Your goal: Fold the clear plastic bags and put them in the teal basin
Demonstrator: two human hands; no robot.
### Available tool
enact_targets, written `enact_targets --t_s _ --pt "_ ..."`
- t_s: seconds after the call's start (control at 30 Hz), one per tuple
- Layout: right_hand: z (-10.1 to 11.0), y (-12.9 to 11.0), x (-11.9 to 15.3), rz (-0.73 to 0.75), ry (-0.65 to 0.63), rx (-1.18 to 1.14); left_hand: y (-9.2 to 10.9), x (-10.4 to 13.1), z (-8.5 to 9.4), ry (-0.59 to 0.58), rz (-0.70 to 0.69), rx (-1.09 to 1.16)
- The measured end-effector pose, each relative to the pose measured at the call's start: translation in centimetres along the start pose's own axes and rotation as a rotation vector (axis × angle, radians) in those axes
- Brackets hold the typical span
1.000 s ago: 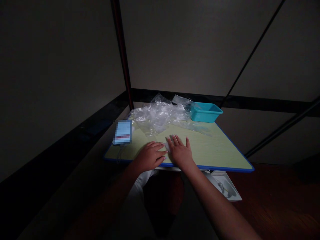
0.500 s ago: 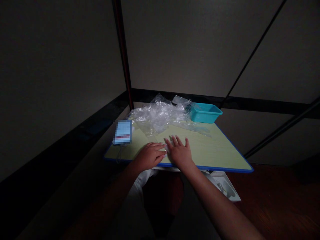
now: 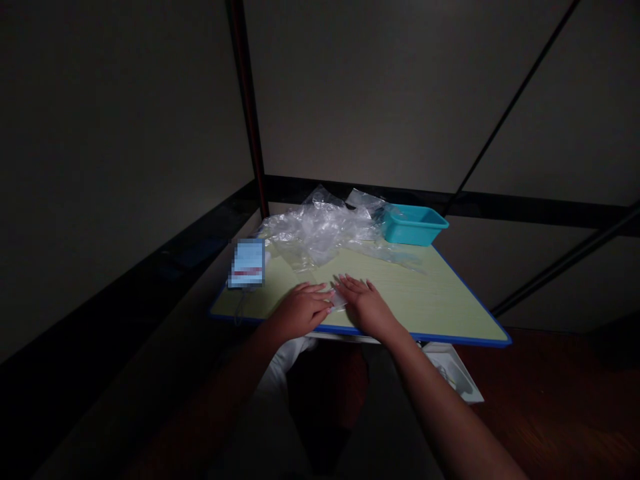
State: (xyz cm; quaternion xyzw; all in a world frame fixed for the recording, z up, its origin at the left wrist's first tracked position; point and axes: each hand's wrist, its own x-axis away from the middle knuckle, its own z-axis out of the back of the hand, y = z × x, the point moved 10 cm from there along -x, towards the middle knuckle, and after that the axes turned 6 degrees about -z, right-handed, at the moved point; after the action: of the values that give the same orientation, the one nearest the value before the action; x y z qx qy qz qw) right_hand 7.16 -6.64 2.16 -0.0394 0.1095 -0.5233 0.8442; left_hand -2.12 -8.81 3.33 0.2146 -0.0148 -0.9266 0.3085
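Near the front edge of the yellow-topped table (image 3: 425,313), both hands lie low over a small piece of clear plastic (image 3: 339,301), which looks like a bag or film. My left hand (image 3: 303,310) rests on its left side, fingers stretched out towards the right. My right hand (image 3: 364,303) lies flat at its right side with the fingers extended and close together. Most of the plastic is hidden under the hands. Beyond the fingertips spreads a loose heap of clear plastic bags (image 3: 325,230).
A turquoise basket (image 3: 413,233) stands at the back right corner, touching the heap. On the left is a blurred-out device or card (image 3: 247,263) with a cord. Below the table's right side sits a white open box (image 3: 457,377). Walls close in behind and to the left.
My right hand has turned and shifted slightly right, its fingers drawn closer together, so more of the small plastic piece shows. My left hand stays almost where it was.
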Motion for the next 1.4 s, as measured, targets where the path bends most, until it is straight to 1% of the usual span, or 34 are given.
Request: enact_targets --t_s 0.17,0.33,0.53,0.7,0.77,0.87,0.97,1.03,1.17,1.4 --pt "1.2 -0.5 2.2 0.127 0.031 -0.125 0.1 0.1 0.0 -0.005 -0.003 -0.004" --pt "1.3 -0.4 4.0 0.148 0.035 -0.122 0.5 0.0 0.4 0.022 -0.032 -0.009" --pt "0.5 -0.6 4.3 0.157 -0.008 -0.074 0.5 0.1 0.3 0.031 -0.051 -0.006" --pt "0.2 -0.8 4.3 0.172 -0.036 -0.03 -0.2 0.2 1.1 0.111 0.033 0.028" --pt "0.0 -0.9 4.3 0.184 -0.047 -0.017 -0.1 0.2 0.9 0.087 0.031 0.032" --pt "-0.2 -0.9 4.3 0.195 -0.049 -0.002 0.4 0.0 0.1 0.009 -0.02 0.03" --pt "-0.1 -1.0 4.3 0.207 -0.036 0.0 0.3 0.0 -0.5 -0.028 -0.022 0.027" --pt "0.2 -1.0 4.4 0.207 -0.007 -0.012 0.1 0.1 -0.7 -0.034 -0.011 0.025" --pt "0.7 -0.7 4.9 0.161 0.056 -0.009 0.0 0.1 -0.9 -0.04 -0.011 0.027" --pt "-0.4 -0.8 5.3 0.148 0.036 0.047 0.0 -0.1 -0.8 -0.016 -0.024 0.046"
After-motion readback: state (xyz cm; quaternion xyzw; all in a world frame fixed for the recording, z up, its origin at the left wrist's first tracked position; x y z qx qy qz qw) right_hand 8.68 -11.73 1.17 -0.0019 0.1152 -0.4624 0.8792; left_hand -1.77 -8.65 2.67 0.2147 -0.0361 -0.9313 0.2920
